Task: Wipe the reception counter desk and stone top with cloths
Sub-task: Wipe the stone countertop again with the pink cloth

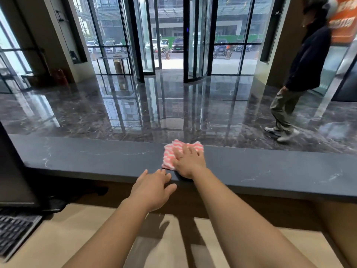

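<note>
A pink and white striped cloth (174, 151) lies flat on the dark grey stone top (96, 157) of the reception counter, near its middle. My right hand (188, 161) presses flat on the cloth with straight fingers, covering its right half. Just left of it and nearer to me, my left hand (153, 187) holds nothing; its spread fingertips touch the near edge of the stone top. Below the stone top, the light wooden desk (63, 238) runs across the foreground under my forearms.
A dark monitor (13, 171) stands at the left on the desk, with a black keyboard (13, 233) in front of it. Beyond the counter a person (297, 74) walks over the glossy marble lobby floor at the right. Glass doors stand behind.
</note>
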A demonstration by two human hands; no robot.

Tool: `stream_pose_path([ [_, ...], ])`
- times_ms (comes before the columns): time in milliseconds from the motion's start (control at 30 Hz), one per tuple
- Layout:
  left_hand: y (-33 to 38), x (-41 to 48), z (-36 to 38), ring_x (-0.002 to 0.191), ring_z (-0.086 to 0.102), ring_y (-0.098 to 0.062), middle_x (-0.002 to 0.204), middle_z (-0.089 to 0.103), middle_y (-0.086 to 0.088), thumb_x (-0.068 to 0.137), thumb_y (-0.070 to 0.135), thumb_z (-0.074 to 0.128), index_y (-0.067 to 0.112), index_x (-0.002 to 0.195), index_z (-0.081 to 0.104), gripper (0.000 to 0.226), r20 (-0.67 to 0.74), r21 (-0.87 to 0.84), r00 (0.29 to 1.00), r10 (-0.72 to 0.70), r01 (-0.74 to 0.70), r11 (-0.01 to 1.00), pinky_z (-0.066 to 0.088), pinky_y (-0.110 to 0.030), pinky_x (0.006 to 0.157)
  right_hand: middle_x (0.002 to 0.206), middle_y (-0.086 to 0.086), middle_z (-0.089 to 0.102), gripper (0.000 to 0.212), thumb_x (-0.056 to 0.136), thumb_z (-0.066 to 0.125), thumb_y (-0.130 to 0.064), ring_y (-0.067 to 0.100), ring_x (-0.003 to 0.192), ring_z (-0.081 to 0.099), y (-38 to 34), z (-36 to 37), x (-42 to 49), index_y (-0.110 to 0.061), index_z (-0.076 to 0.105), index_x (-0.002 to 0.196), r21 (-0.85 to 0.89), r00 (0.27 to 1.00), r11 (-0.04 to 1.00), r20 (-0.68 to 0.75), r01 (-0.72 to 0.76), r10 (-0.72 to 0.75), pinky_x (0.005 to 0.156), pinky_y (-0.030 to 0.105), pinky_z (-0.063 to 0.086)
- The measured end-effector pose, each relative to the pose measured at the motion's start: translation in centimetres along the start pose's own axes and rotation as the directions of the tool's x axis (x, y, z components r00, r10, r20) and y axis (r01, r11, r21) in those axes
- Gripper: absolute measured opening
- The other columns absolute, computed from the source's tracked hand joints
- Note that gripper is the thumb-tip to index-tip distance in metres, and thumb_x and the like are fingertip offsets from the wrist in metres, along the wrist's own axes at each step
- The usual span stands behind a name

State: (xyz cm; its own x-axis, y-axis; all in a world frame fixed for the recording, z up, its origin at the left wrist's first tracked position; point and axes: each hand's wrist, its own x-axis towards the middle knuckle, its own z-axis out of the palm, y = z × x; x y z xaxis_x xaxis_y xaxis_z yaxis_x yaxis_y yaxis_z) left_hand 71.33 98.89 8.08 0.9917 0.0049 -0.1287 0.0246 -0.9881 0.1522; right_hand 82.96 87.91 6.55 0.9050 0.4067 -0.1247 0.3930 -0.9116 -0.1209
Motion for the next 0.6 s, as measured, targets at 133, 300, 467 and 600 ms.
stream_pose_path([
  [133, 0.9, 0.5, -0.6, 0.113, 0.056, -0.016, 0.117, 0.065, 0.003, 0.099, 0.053, 0.032, 0.028, 0.109, 0.064, 0.042, 0.010, 0.036, 0.999, -0.039, 0.038, 0.999, 0.019, -0.043, 0.118, 0.163, 0.006, -0.005, 0.055, 0.104, 0.019, -0.046, 0.026, 0.150, -0.004, -0.9, 0.2, -0.5, -0.031, 0.006, 0.156, 0.013, 0.997, 0.997, 0.028, 0.074, -0.074, 0.119, 0.047, 0.000],
  [300, 3.0, 1.1, -0.9, 0.074, 0.055, -0.016, 0.069, 0.060, 0.004, 0.095, 0.063, 0.031, 0.023, 0.067, 0.054, 0.054, -0.041, 0.106, 0.985, -0.170, 0.174, 0.979, 0.021, -0.041, 0.117, 0.163, 0.004, -0.004, 0.055, 0.104, 0.018, -0.046, 0.024, 0.150, -0.003, 5.1, 0.0, -4.1, -0.031, 0.007, 0.156, 0.055, 1.000, 0.998, -0.010, -0.011, 0.011, 0.119, 0.046, 0.001],
  [467, 7.8, 1.4, 0.2, 0.115, 0.057, -0.018, 0.118, 0.066, -0.004, 0.098, 0.057, 0.029, 0.019, 0.095, 0.067, 0.054, -0.119, 0.196, 0.982, -0.150, 0.171, 0.966, 0.009, -0.044, 0.121, 0.164, 0.001, -0.001, 0.054, 0.104, 0.017, -0.046, 0.022, 0.150, 0.001, 13.6, -0.4, -9.2, -0.033, 0.009, 0.155, 0.065, 0.983, 0.984, -0.070, -0.167, 0.171, 0.120, 0.043, 0.004],
  [600, 13.6, 2.8, 1.1, 0.131, 0.045, -0.022, 0.141, 0.050, -0.007, 0.101, 0.047, 0.031, 0.018, 0.124, 0.058, 0.046, -0.080, 0.154, 0.994, 0.079, -0.065, 0.986, 0.013, -0.043, 0.119, 0.164, 0.001, 0.001, 0.054, 0.104, 0.018, -0.047, 0.022, 0.150, 0.002, 20.4, -0.6, -12.7, -0.033, 0.010, 0.155, 0.082, 0.944, 0.946, -0.084, -0.314, 0.320, 0.120, 0.044, 0.005],
])
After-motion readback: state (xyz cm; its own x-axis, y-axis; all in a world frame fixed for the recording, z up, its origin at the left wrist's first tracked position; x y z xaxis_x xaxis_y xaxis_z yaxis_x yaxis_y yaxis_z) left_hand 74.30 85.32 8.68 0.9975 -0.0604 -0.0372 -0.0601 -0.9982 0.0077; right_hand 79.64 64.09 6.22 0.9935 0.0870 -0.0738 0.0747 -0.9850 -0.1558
